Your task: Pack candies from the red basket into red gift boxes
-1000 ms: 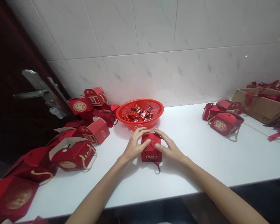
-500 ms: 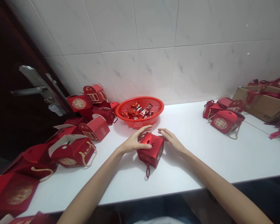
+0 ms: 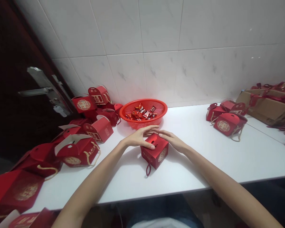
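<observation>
A small red gift box (image 3: 154,151) with gold print stands on the white table, its top folded down around a slot and a dark red cord loop hanging at the front. My left hand (image 3: 140,137) spans it from the left, thumb pressed on the top and fingers reaching over the far side. From the right, my right hand (image 3: 174,140) lies along the box's far right edge with its fingers stretched out, the tips close to those of my left hand. Just beyond the hands sits a red plastic colander (image 3: 161,110) with wrapped candies (image 3: 144,113) in it.
Many red gift boxes (image 3: 77,152), some with tops open and rope handles, crowd the left side. A few more boxes (image 3: 224,124) stand at the right, before a cardboard box (image 3: 263,107) with red ribbons. Behind are a tiled wall (image 3: 161,76) and a door handle (image 3: 35,91).
My right hand has moved left and in over the box's far edge, its fingertips now beside my left fingers. The box has turned slightly, showing more of its gold-printed right side.
</observation>
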Motion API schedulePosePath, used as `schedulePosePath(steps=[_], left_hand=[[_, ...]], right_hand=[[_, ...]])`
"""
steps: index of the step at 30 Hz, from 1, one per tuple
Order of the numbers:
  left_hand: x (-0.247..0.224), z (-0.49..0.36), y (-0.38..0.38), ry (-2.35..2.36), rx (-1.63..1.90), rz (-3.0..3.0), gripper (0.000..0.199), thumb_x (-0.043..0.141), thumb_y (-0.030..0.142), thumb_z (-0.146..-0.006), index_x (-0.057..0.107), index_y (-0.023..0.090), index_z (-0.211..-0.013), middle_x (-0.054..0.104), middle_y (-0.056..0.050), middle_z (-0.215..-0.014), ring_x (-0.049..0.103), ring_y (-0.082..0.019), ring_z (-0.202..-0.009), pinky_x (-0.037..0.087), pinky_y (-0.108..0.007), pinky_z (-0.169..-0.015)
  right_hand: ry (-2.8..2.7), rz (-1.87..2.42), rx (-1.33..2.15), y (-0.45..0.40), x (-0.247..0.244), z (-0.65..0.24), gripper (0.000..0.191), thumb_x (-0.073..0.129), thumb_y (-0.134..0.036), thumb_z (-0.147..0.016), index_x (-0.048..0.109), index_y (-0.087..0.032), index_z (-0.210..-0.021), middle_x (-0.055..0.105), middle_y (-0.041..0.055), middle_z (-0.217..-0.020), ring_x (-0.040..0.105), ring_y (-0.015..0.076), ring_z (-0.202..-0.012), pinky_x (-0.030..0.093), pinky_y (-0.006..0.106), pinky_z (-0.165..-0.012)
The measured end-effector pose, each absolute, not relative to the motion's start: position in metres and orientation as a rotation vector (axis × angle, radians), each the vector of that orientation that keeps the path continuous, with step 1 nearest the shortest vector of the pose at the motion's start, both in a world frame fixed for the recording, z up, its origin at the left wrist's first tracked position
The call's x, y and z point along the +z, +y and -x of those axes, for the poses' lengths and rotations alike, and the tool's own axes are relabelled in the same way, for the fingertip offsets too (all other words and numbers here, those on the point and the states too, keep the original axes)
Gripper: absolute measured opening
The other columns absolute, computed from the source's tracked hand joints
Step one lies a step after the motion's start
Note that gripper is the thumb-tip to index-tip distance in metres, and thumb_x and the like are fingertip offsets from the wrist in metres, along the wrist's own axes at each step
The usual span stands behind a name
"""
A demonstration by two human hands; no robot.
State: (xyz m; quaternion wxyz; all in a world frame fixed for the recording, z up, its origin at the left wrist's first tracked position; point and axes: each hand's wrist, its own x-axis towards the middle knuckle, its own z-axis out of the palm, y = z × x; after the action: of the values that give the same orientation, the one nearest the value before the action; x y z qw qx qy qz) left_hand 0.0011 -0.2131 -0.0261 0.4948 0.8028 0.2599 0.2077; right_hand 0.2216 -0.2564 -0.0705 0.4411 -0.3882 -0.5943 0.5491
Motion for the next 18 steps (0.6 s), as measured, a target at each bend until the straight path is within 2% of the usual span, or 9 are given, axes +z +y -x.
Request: schedulePosePath(steps=[3, 6, 11, 15, 18], left_hand=[[-0.018, -0.001, -0.213, 0.7, 0.474, -1.987, 0.096, 0.092, 0.029, -0.056, 0.052, 0.025, -0.143, 0.054, -0.014, -0.148, 0.051, -0.032, -0.136, 0.037, -0.051, -0.116], [-0.011, 0.006, -0.223, 0.83, 0.489, -2.066, 0.091, 0.089, 0.037, -0.061, 0.052, 0.024, -0.143, 0.049, -0.013, -0.153, 0.052, -0.032, -0.134, 0.041, -0.049, -0.113], [-0.009, 0.017, -0.247, 1.104, 0.498, -2.126, 0.091, 0.081, 0.055, -0.07, 0.048, 0.021, -0.148, 0.05, -0.015, -0.151, 0.059, -0.035, -0.124, 0.05, -0.046, -0.102], [-0.011, 0.024, -0.264, 1.359, 0.489, -2.086, 0.09, 0.065, 0.07, -0.079, 0.046, 0.017, -0.149, 0.055, -0.021, -0.143, 0.068, -0.033, -0.102, 0.054, -0.045, -0.09], [-0.012, 0.029, -0.276, 1.363, 0.483, -1.911, 0.087, 0.054, 0.073, -0.085, 0.042, 0.019, -0.152, 0.064, -0.017, -0.128, 0.071, -0.026, -0.086, 0.058, -0.04, -0.079]], right_hand=[[-1.563, 1.006, 1.359, -0.256, -0.068, -0.222, 0.047, 0.063, -0.057, -0.086, 0.073, -0.021, -0.114, 0.072, 0.0085, -0.123, 0.064, 0.0289, -0.117, 0.046, 0.045, -0.106], [-1.655, 1.053, 1.301, -0.257, -0.064, -0.224, 0.045, 0.058, -0.055, -0.091, 0.073, -0.018, -0.111, 0.074, 0.0096, -0.118, 0.066, 0.029, -0.111, 0.048, 0.046, -0.102], [-1.696, 1.035, 1.277, -0.253, -0.061, -0.222, 0.038, 0.06, -0.043, -0.09, 0.071, -0.023, -0.12, 0.065, 0.0074, -0.138, 0.059, 0.0272, -0.126, 0.043, 0.043, -0.11], [-1.729, 1.018, 1.26, -0.249, -0.062, -0.218, 0.034, 0.057, -0.043, -0.091, 0.073, -0.021, -0.111, 0.071, 0.0082, -0.127, 0.064, 0.0273, -0.117, 0.047, 0.044, -0.105], [-1.762, 1.024, 1.199, -0.249, -0.064, -0.217, 0.034, 0.057, -0.045, -0.09, 0.072, -0.019, -0.104, 0.074, 0.0093, -0.115, 0.067, 0.0268, -0.105, 0.05, 0.043, -0.097]])
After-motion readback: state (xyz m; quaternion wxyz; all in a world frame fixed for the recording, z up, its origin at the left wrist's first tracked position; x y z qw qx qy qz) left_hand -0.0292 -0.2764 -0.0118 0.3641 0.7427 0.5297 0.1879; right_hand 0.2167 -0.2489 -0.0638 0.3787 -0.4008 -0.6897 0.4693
